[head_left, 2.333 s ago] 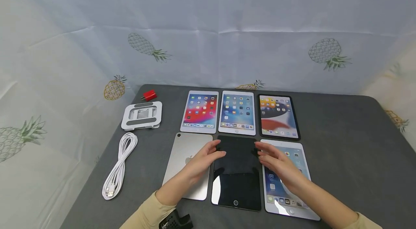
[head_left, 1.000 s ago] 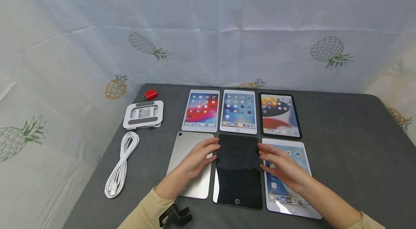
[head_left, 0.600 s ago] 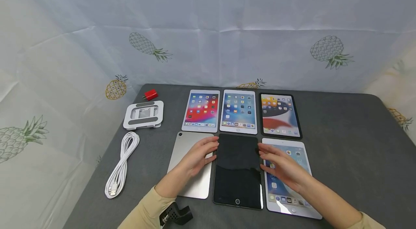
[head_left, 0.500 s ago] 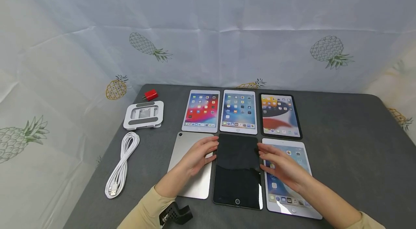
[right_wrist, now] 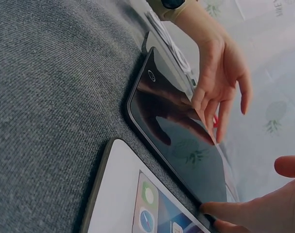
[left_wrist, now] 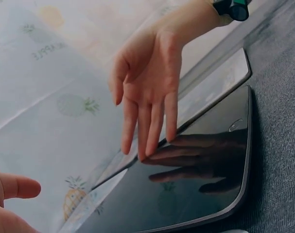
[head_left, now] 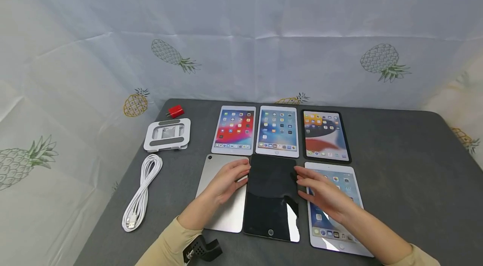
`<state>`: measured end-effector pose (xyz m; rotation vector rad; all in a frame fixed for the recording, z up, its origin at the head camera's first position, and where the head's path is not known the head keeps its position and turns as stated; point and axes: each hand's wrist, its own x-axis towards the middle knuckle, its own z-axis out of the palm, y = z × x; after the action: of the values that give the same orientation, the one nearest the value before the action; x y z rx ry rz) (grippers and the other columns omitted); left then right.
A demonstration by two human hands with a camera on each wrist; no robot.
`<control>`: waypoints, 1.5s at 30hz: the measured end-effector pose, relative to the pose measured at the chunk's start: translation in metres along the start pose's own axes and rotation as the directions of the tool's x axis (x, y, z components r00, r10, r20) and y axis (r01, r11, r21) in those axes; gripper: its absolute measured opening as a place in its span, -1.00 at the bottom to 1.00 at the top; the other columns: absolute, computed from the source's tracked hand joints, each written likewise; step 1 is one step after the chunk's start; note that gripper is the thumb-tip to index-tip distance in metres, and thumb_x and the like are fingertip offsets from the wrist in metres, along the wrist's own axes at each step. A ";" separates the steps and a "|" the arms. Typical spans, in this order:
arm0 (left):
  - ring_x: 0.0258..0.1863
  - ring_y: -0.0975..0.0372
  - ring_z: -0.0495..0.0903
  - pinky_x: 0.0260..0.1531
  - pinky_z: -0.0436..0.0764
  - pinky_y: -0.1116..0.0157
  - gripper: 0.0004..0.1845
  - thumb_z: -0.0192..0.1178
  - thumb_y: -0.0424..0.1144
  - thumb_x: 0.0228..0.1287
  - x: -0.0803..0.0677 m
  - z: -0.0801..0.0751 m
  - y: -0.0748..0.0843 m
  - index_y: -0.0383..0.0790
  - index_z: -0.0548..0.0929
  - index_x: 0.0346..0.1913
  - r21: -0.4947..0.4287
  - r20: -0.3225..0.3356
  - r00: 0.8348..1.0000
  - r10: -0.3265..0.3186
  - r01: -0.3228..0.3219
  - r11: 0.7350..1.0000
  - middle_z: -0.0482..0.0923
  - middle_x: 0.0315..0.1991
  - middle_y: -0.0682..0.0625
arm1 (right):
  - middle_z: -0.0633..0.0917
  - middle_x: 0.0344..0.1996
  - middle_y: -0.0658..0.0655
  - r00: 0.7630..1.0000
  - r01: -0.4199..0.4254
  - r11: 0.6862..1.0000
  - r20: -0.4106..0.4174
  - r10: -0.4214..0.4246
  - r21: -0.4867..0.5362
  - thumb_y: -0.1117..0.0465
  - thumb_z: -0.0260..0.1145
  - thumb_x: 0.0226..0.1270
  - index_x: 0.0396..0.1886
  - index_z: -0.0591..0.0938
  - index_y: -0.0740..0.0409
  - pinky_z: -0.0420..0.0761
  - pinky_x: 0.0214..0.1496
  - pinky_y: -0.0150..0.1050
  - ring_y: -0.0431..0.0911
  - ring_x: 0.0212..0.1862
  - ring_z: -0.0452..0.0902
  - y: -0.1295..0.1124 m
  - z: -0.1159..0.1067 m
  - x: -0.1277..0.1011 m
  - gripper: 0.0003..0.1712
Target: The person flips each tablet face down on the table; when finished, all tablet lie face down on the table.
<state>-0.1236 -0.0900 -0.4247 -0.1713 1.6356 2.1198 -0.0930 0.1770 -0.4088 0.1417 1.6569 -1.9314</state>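
Grey table [head_left: 396, 165], pineapple sheet behind; we flank dark tablet [head_left: 269, 199] mid front row, left hand [head_left: 226, 180] and right hand [head_left: 320, 194] with straight fingers at its long edges, seemingly squaring it

backdrop: pineapple-print sheet [head_left: 241, 48] | surface: grey cloth-covered table [head_left: 407, 173]

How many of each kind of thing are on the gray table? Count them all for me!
Tablets: 6, namely the red-screen one, blue-screen one, black-framed one, face-down silver one, dark-screen one, and one under the right hand
Tablet stand: 1
White cable: 1
Red plug: 1
Total: 9
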 end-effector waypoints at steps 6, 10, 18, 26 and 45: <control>0.31 -0.11 0.27 0.34 0.23 -0.03 -0.46 -0.01 -0.38 0.42 0.000 -0.002 -0.001 -0.60 0.20 0.36 -0.001 0.013 1.000 0.020 -0.020 1.000 0.24 0.33 -0.40 | -0.17 0.52 0.33 1.000 0.016 1.000 0.006 -0.016 0.011 0.28 0.01 0.48 0.53 -0.06 0.33 0.00 0.44 0.22 0.23 0.51 -0.33 0.001 0.001 0.002 -0.26; 0.34 -0.11 0.23 0.35 0.22 -0.02 -0.45 0.01 -0.40 0.41 0.000 -0.003 0.000 -0.61 0.20 0.37 0.017 0.022 0.999 0.046 -0.046 0.999 0.19 0.37 -0.41 | -0.16 0.53 0.33 1.000 0.019 1.000 0.001 -0.019 0.021 0.29 0.02 0.47 0.53 -0.06 0.33 0.01 0.44 0.22 0.21 0.52 -0.33 0.002 0.002 0.003 -0.26; 0.35 -0.14 0.26 0.31 0.31 0.04 -0.40 0.09 -0.42 0.35 -0.003 -0.003 0.004 -0.58 0.20 0.38 0.086 0.047 0.995 0.090 -0.094 0.992 0.18 0.39 -0.41 | -0.18 0.53 0.32 1.000 0.010 1.000 0.011 -0.011 0.025 0.29 0.02 0.47 0.53 -0.07 0.33 -0.03 0.44 0.22 0.22 0.52 -0.33 0.000 0.005 0.003 -0.25; 0.31 -0.12 0.32 0.27 0.37 0.04 -0.36 0.22 -0.47 0.22 -0.007 0.002 0.007 -0.48 0.30 0.37 0.173 0.046 0.992 0.120 -0.126 0.977 0.34 0.31 -0.32 | -0.20 0.52 0.35 1.000 -0.004 1.000 0.024 0.004 -0.027 0.27 0.08 0.44 0.52 -0.04 0.33 -0.05 0.44 0.21 0.25 0.51 -0.33 0.000 0.009 0.002 -0.22; -0.12 0.12 0.63 -0.01 0.59 0.16 -0.30 0.34 -0.35 0.18 -0.015 0.015 0.013 -0.11 0.39 0.41 0.273 0.078 0.976 0.204 -0.217 0.937 0.47 0.15 -0.19 | -0.18 0.52 0.34 1.000 -0.019 0.999 0.020 0.020 -0.049 0.23 0.17 0.40 0.54 -0.02 0.24 -0.07 0.49 0.10 0.20 0.52 -0.25 0.006 0.024 0.005 -0.16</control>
<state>-0.1136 -0.0827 -0.4031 0.1518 1.9773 1.9920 -0.0874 0.1523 -0.4114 0.1183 1.6808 -1.8703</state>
